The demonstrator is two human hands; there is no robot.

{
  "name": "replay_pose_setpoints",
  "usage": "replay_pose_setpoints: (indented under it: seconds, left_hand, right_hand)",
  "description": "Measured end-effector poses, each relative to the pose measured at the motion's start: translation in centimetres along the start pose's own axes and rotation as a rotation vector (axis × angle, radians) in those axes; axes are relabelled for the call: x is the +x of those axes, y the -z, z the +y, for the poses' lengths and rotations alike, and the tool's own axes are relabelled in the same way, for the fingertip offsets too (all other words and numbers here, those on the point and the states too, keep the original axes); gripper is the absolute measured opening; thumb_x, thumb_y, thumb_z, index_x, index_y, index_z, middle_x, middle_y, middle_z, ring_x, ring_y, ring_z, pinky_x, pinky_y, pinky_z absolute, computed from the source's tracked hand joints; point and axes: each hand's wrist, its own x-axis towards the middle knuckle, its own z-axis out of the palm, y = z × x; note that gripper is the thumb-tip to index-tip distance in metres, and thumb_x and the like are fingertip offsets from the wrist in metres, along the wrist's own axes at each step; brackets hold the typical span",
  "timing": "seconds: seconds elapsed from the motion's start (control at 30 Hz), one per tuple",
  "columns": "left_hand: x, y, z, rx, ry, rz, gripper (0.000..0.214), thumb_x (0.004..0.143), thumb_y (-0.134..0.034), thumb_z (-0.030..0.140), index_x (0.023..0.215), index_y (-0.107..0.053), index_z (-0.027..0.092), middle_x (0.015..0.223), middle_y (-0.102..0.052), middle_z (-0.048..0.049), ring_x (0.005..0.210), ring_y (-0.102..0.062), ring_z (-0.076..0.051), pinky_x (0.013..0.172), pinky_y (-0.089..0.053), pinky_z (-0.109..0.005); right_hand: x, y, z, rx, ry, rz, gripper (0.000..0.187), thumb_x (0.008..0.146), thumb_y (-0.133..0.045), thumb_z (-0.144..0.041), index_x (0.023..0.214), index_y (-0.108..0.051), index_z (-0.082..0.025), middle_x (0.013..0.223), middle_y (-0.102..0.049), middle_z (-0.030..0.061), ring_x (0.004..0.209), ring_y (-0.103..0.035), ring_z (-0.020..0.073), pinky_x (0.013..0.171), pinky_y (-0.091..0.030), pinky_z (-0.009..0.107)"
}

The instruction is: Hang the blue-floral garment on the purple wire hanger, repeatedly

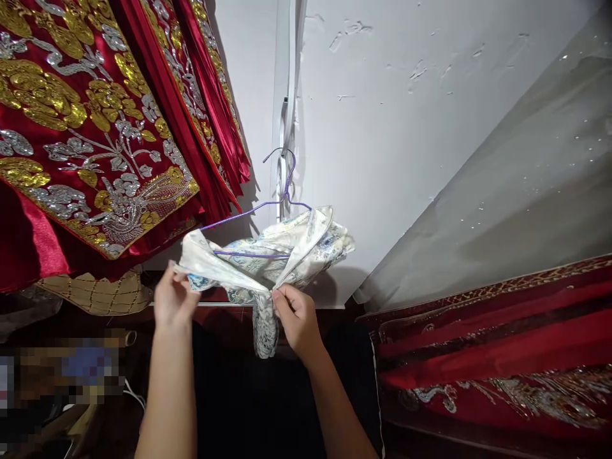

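A pale patterned garment with a white neckline hangs on a purple wire hanger in the middle of the head view. Its left shoulder edge is pinched in the closed fingers of my left hand. My right hand grips the front of the neckline, where the two white edges meet. Below that point a narrow patterned part dangles. Through the neck opening the hanger's lower bar shows, and its hook is up by a white post.
Red garments with gold and silver embroidery hang at the upper left. A white wall stands behind the hanger. More red embroidered fabric and a translucent cover fill the right side. A cream quilted piece lies at left.
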Motion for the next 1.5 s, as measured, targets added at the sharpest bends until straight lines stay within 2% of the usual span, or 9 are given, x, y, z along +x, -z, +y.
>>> replay_pose_setpoints:
  seconds: [0.1,0.3,0.5,0.63,0.77,0.97,1.13,1.27,1.5]
  left_hand:
    - [-1.6,2.1,-4.1,0.122,0.023,0.049,0.026,0.086,-0.067,0.028,0.066,-0.055,0.017,0.054,-0.048,0.0048,0.058,-0.051,-0.012,0.064,-0.045,-0.023]
    - [-6.7,-0.1,-5.3,0.604,-0.048,-0.446,0.04,0.088,-0.067,0.042,0.061,-0.051,0.016,0.062,-0.048,0.0026,0.061,-0.044,-0.011,0.059,-0.036,-0.022]
    - [-12.1,-3.9,-4.7,0.723,-0.183,-0.616,0.035,0.094,-0.06,0.042,0.069,-0.056,0.018,0.064,-0.048,0.0018,0.061,-0.044,-0.013,0.059,-0.036,-0.024]
    - [-12.7,-4.7,-5.4,0.8,-0.213,-0.654,0.03,0.094,-0.06,0.042,0.075,-0.063,0.019,0.073,-0.058,-0.001,0.071,-0.052,-0.015,0.066,-0.041,-0.026]
    - [-11.6,-4.2,-5.4,0.827,-0.141,-0.771,0.03,0.098,-0.052,0.046,0.097,-0.067,0.021,0.093,-0.064,-0.0048,0.087,-0.058,-0.019,0.077,-0.046,-0.028]
    - [-10.9,-1.1,-4.8,1.077,0.081,-1.228,0.042,0.1,-0.04,0.052,0.096,-0.066,0.02,0.088,-0.068,-0.0048,0.084,-0.062,-0.023,0.078,-0.047,-0.031]
    - [-7.9,0.3,-3.0,1.589,-0.18,-1.034,0.03,0.098,-0.044,0.046,0.104,-0.063,0.024,0.09,-0.071,-0.0063,0.084,-0.067,-0.027,0.071,-0.042,-0.03]
    - [-4.6,1.9,-1.3,1.9,-0.27,-0.921,0.022,0.095,-0.045,0.039,0.097,-0.061,0.024,0.083,-0.07,-0.0073,0.08,-0.067,-0.029,0.065,-0.038,-0.031]
    - [-1.7,5.5,-0.6,2.093,-0.375,-0.854,0.022,0.081,-0.052,0.013,0.099,-0.06,0.021,0.095,-0.068,-0.0099,0.097,-0.064,-0.031,0.074,-0.042,-0.034]
  right_hand:
    - [-1.3,0.2,0.9,0.105,-0.12,0.03,0.038,0.094,-0.05,-0.038,0.064,-0.035,-0.022,0.056,-0.03,-0.0065,0.051,-0.027,0.0092,0.049,-0.02,0.026]
    - [-3.0,3.8,1.4,-0.058,-0.369,-0.249,0.036,0.094,-0.048,-0.036,0.062,-0.048,-0.02,0.049,-0.041,-0.0048,0.049,-0.036,0.0111,0.052,-0.028,0.025]
    - [-1.5,3.0,-0.2,-0.081,-0.143,0.034,0.054,0.097,-0.036,-0.064,0.085,-0.063,-0.019,0.085,-0.064,0.0068,0.085,-0.058,0.0225,0.076,-0.046,0.033]
    - [-1.5,2.3,-1.4,0.096,-0.125,-0.165,0.051,0.097,-0.036,-0.064,0.102,-0.064,-0.022,0.097,-0.065,0.0068,0.097,-0.06,0.0232,0.087,-0.047,0.033]
    - [-2.6,3.5,-2.1,0.041,-0.193,-0.438,0.017,0.084,-0.065,-0.034,0.094,-0.065,-0.02,0.083,-0.064,0.0014,0.073,-0.057,0.0174,0.066,-0.046,0.026]
    - [0.4,6.7,-2.8,-0.266,0.137,-0.048,0.015,0.074,-0.058,-0.009,0.078,-0.068,-0.019,0.074,-0.067,-0.0011,0.071,-0.06,0.0166,0.067,-0.044,0.026]
    - [7.1,6.6,-1.6,-0.263,0.364,0.37,0.015,0.083,-0.059,-0.023,0.088,-0.073,-0.019,0.09,-0.074,0.0057,0.084,-0.065,0.0213,0.076,-0.049,0.03]
    - [10.6,5.2,1.6,-0.331,0.294,0.234,0.031,0.09,-0.052,-0.034,0.108,-0.07,-0.017,0.107,-0.073,0.0112,0.095,-0.066,0.0234,0.085,-0.049,0.034]
    - [8.8,6.8,3.8,-0.593,0.24,0.112,0.039,0.093,-0.052,-0.042,0.061,-0.04,-0.024,0.054,-0.039,-0.0037,0.054,-0.038,0.0152,0.058,-0.032,0.029]
